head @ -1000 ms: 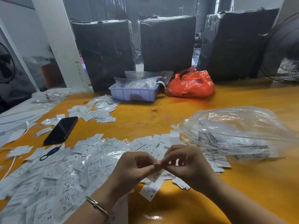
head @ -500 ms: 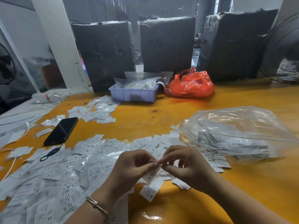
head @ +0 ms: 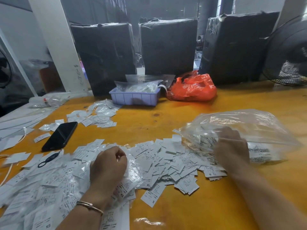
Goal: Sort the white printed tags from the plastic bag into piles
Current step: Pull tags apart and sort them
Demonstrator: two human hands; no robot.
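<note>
- Reaching into the mouth of the clear crinkled plastic bag, the right hand has left the spot in front of the body where, a second ago, both hands met fingertip to fingertip over one tag. It is motion-blurred and partly veiled by the film, so I cannot tell whether the fingers are curled on anything.
- Left hand has moved apart from the right and now sits over the left-hand spread, fingers curled in towards the palm. Something pale shows at the fingertips, but whether it pinches a tag I cannot tell.
- White printed paper tags lie in a loose overlapping drift across the orange-yellow wooden table, from the bag mouth to the left edge. Size letters are legible on several: XS at lower left, XL, S and M near the centre.
- More printed tags remain inside the bag, lying against its lower wall.
- A smaller separate cluster of tags lies further back, near the lavender plastic tray.
- Black smartphone rests face up among the left tags. The crumpled orange plastic bag sits beside the tray.
- Judgement: the handled tag appears dealt with and a fresh handful is being sought. Sorting is far from done, since most tags are still mixed.
</note>
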